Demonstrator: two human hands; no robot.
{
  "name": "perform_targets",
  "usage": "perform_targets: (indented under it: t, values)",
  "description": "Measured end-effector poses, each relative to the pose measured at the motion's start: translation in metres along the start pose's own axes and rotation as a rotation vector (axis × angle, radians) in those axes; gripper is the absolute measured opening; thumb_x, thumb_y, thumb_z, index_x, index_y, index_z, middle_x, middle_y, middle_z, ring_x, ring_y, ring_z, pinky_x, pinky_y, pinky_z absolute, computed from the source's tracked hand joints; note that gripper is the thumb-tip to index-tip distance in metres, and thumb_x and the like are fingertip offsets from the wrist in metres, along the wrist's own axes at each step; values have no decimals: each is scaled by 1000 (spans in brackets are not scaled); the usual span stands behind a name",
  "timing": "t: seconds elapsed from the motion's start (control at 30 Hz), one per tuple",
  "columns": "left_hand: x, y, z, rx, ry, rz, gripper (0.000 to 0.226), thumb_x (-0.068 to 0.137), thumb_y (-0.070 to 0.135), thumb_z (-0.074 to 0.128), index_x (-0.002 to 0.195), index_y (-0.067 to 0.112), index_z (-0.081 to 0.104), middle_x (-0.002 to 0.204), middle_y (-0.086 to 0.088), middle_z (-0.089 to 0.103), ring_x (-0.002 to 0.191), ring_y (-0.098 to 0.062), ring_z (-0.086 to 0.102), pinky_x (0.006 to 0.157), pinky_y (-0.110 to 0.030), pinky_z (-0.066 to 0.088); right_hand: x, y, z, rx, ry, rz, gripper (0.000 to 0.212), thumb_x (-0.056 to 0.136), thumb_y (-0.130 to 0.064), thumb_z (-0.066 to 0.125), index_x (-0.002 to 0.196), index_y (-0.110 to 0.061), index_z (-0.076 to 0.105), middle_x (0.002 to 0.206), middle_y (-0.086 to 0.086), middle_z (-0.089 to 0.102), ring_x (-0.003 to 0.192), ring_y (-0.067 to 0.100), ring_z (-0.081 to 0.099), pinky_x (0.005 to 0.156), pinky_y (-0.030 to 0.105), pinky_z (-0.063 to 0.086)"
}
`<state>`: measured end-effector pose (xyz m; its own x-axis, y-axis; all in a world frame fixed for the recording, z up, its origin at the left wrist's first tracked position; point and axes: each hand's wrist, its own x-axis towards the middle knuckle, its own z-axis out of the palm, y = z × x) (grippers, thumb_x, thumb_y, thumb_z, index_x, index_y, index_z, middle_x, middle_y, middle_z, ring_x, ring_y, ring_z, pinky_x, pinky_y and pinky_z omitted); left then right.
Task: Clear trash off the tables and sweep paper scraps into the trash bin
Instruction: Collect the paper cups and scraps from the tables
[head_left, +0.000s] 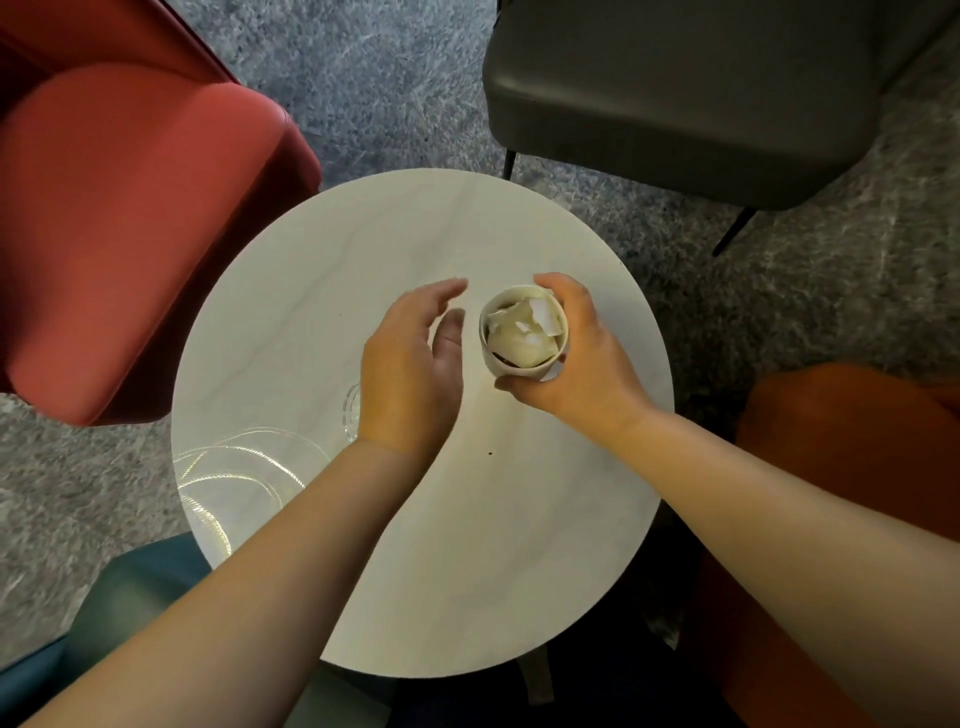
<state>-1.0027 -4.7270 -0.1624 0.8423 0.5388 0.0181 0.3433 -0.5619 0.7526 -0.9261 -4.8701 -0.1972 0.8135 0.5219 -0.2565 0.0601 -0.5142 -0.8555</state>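
Left hand (410, 364) fingers apart | right hand (576, 353) fingers clamp cup (519, 338) | paper scraps (524, 330) inside

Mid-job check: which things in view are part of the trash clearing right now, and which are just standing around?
Part of the job:
paper cup, gripped by the right hand
crumpled paper scraps inside it
left hand, open beside the cup
round table

Just standing around:
red armchair
dark grey chair
orange seat
teal seat
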Motion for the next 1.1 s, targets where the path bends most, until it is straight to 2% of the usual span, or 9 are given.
perform_targets:
  t: [0.07, 0.13, 0.3, 0.43, 0.5, 0.53, 0.7, 0.83, 1.1]
  values:
    - [0, -6, 7, -38, -143, -198, 30, 102, 19, 49, 130, 18, 60, 124, 6, 63, 109, -5, 56, 88, -5, 37, 1, 4, 1, 17, 1, 7, 95, 60, -26, 90, 136, -30, 33, 125, -14, 47, 111, 7, 49, 88, 21, 45]
    - [-3, -8, 13, -84, -236, -271, 29, 103, 21, 46, 128, 20, 62, 115, 10, 64, 108, -6, 58, 82, -2, 38, 2, 6, 2, 17, -5, 4, 93, 60, -23, 90, 135, -29, 35, 125, -13, 50, 112, 8, 51, 90, 25, 48]
    - [-5, -8, 19, -158, -229, -334, 29, 103, 17, 43, 125, 19, 63, 108, 7, 67, 105, -12, 64, 93, -27, 49, 4, 6, 2, 19, -26, -4, 86, 61, -18, 89, 130, -25, 38, 117, -14, 51, 106, 9, 53, 83, 19, 46]
    - [-10, -2, 15, -156, -230, -318, 32, 103, 10, 41, 125, 20, 62, 106, 10, 66, 102, -7, 64, 92, -20, 49, 2, 4, -2, -3, -46, -14, 85, 62, -21, 88, 130, -26, 36, 115, -13, 50, 103, 8, 52, 81, 18, 44]
    - [-13, 4, 8, -95, -232, -296, 33, 103, 10, 40, 125, 23, 62, 107, 13, 65, 102, -4, 62, 84, -8, 44, -1, 0, -7, -12, -57, -31, 86, 62, -22, 88, 130, -27, 36, 115, -13, 50, 103, 7, 51, 82, 19, 45]
    - [-14, 6, 4, -62, -219, -289, 33, 103, 11, 41, 126, 23, 61, 111, 13, 65, 105, -4, 61, 83, -6, 41, -3, -3, -11, -18, -67, -42, 86, 62, -22, 89, 130, -27, 36, 115, -14, 49, 104, 6, 51, 83, 19, 46]
    - [-16, 8, -25, 186, -188, -329, 38, 103, 20, 42, 140, 22, 51, 140, 4, 55, 129, -15, 49, 103, -23, 35, -14, -21, -34, -13, -104, -45, 87, 62, -25, 88, 130, -31, 35, 118, -16, 49, 109, 6, 51, 92, 29, 50]
    - [-21, 10, -48, 373, -259, -318, 43, 102, 29, 45, 145, 21, 44, 146, 1, 49, 134, -20, 44, 107, -31, 34, -21, -45, -54, -34, -91, -45, 88, 62, -23, 88, 131, -30, 36, 118, -16, 47, 112, 8, 50, 95, 34, 50]
    - [-25, 17, -79, 583, -299, -280, 48, 101, 39, 44, 146, 23, 41, 145, 0, 50, 133, -24, 43, 106, -38, 38, -31, -90, -74, -70, 29, -79, 91, 66, -22, 86, 138, -27, 32, 116, -16, 43, 106, 1, 44, 86, 16, 35]
